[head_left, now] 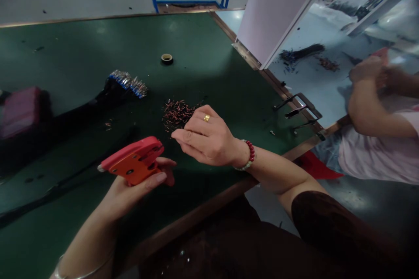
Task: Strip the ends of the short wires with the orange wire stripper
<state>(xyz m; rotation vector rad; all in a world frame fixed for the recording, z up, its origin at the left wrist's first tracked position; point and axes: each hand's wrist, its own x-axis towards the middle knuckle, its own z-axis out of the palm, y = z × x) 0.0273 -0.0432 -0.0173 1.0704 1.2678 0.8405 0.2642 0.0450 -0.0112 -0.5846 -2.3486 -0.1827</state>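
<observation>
My left hand (144, 183) is wrapped around a red and orange wire stripper (132, 161), whose jaw end points up and to the right, towards my other hand. My right hand (207, 137) is closed, thumb and fingers pinched together, just right of the stripper. Whatever is in that pinch, if anything, is too small or hidden to make out. Partly behind the right hand lies a pile of short copper-coloured wire bits (176, 115) on the green table (212, 69). To the left, a bundle of black wires (98, 96) ends in blue and silver terminals (126, 82).
A small tape roll (166, 59) sits farther back. At the left edge is a dark red box-like object (21, 111). A black metal clamp-like frame (301, 107) stands at the right edge. Beyond a white panel (278, 8), a co-worker's hands (368, 69) hold a red tool.
</observation>
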